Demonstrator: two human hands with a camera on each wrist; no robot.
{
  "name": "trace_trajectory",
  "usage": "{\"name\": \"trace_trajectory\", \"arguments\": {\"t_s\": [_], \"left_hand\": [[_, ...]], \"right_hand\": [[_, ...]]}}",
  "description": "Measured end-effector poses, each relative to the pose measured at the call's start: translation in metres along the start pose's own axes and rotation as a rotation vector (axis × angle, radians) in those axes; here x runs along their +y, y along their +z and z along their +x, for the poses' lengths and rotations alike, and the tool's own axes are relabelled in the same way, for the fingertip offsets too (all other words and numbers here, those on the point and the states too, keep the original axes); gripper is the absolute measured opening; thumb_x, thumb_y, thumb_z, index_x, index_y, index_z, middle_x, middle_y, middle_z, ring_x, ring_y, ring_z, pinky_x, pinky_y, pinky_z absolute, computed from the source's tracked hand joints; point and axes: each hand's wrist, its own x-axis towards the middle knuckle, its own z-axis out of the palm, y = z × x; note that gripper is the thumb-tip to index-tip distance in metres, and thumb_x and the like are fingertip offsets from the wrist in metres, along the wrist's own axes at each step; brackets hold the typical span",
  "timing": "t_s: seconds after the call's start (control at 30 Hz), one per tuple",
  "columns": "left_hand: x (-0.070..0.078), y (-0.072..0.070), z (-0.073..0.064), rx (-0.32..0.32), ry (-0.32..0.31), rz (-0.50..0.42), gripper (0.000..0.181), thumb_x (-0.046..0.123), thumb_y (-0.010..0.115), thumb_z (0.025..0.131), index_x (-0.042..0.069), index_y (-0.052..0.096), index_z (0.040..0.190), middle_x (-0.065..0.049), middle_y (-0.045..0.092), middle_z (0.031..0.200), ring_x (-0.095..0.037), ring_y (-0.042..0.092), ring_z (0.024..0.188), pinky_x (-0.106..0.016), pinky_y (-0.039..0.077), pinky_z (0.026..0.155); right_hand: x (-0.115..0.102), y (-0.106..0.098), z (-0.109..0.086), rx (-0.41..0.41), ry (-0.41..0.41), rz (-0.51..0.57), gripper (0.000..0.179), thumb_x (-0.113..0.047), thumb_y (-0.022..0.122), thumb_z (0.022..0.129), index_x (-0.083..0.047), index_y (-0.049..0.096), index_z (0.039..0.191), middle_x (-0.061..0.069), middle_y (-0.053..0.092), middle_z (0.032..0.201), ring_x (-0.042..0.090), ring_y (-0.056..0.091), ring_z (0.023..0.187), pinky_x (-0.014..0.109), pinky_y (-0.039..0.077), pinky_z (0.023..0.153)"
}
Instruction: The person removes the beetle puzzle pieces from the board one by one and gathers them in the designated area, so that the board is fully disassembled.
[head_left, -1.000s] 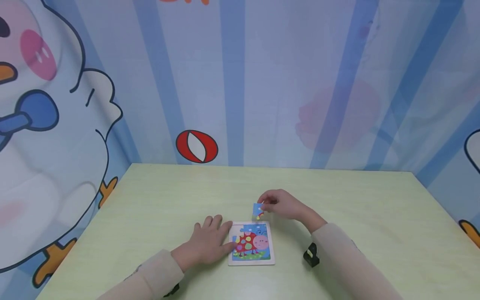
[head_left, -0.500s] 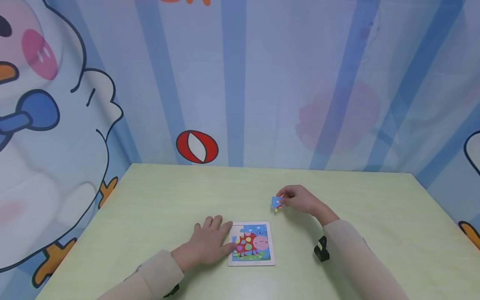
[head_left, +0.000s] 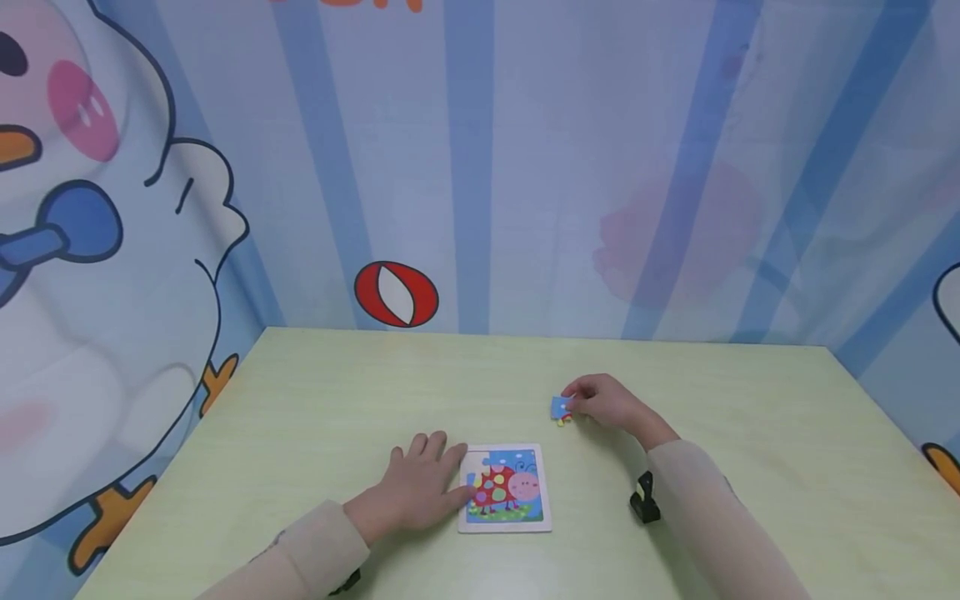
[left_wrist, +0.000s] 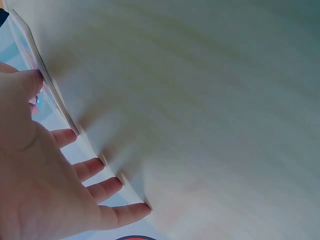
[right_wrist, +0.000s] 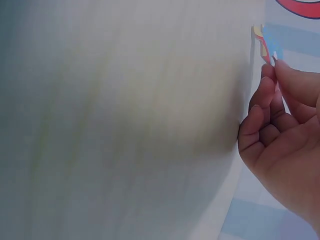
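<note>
A square jigsaw puzzle (head_left: 504, 492) in a white frame lies on the table, its picture a red spotted ladybird with a pink face. Its upper left corner shows a pale gap. My left hand (head_left: 416, 487) rests spread beside it, thumb on the frame's left side; in the left wrist view, the thumb (left_wrist: 31, 82) presses over the frame's edge and the other fingers are spread. Beyond the puzzle to the right, my right hand (head_left: 609, 406) pinches a blue puzzle piece (head_left: 560, 408) with red and yellow at its lower edge. Thumb and forefinger hold it in the right wrist view.
The pale wooden table (head_left: 720, 417) extends widely around both hands. Behind it hangs a blue striped cloth (head_left: 525, 208) printed with cartoon figures and a red ball. Each wrist carries a black strap fitting (head_left: 644, 500).
My right hand has moved right with the puzzle piece, away from the puzzle's top edge, then lowered slightly. The left hand and the puzzle have stayed in place.
</note>
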Motion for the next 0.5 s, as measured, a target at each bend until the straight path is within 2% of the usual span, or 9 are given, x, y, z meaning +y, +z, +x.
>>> {"name": "trace_trajectory", "arguments": {"t_s": [0.33,0.5], "left_hand": [[-0.0026,0.0036,0.0024,-0.006,-0.003,0.004,0.068,0.056,0.048,0.094,0.012,0.041,0.146,-0.019,0.038,0.143,-0.037,0.037,0.127,-0.064,0.033,0.095],[-0.0026,0.0037,0.0015,-0.010,-0.002,0.008,0.068,0.056,0.049,0.094,0.012,0.041,0.146,-0.018,0.038,0.143,-0.037,0.036,0.127,-0.065,0.033,0.096]], "right_hand": [[0.0021,0.0022,0.0009,0.000,-0.022,-0.076,0.018,-0.011,0.059,0.094,0.001,0.066,0.107,0.009,0.060,0.095,0.020,0.051,0.086,0.032,0.043,0.077],[0.0032,0.0027,0.0025,-0.006,-0.048,-0.097,0.018,-0.009,0.058,0.094,0.003,0.066,0.105,0.009,0.062,0.094,0.019,0.052,0.084,0.033,0.044,0.077]]}}
